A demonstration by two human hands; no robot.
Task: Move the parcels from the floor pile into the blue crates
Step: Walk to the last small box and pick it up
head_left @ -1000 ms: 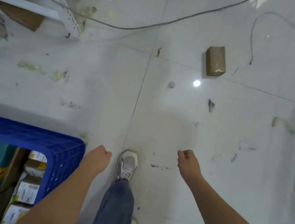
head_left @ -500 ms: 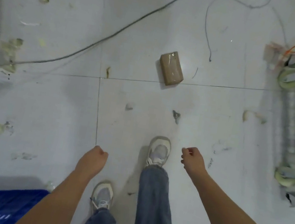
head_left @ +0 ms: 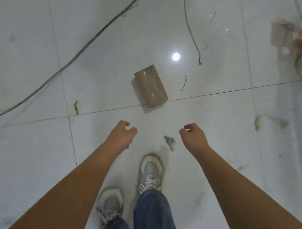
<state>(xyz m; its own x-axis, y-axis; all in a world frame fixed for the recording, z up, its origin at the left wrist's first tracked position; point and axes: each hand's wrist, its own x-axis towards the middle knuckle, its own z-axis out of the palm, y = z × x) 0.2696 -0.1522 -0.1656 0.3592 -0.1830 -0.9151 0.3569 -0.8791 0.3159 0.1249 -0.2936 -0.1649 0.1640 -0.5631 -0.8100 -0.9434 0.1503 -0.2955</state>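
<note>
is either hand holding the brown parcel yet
No, the brown parcel lies on the floor tiles, apart from both the left hand and the right hand.

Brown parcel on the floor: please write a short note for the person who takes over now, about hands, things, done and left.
Left hand: loosely curled, holds nothing.
Right hand: loosely curled, holds nothing.
Brown parcel: lies alone on the white tile floor, just ahead of both hands, untouched.
A grey cable runs across the floor to its left.
No blue crate is in view.
Left: pick up the parcel and carry it to a crate.
</note>
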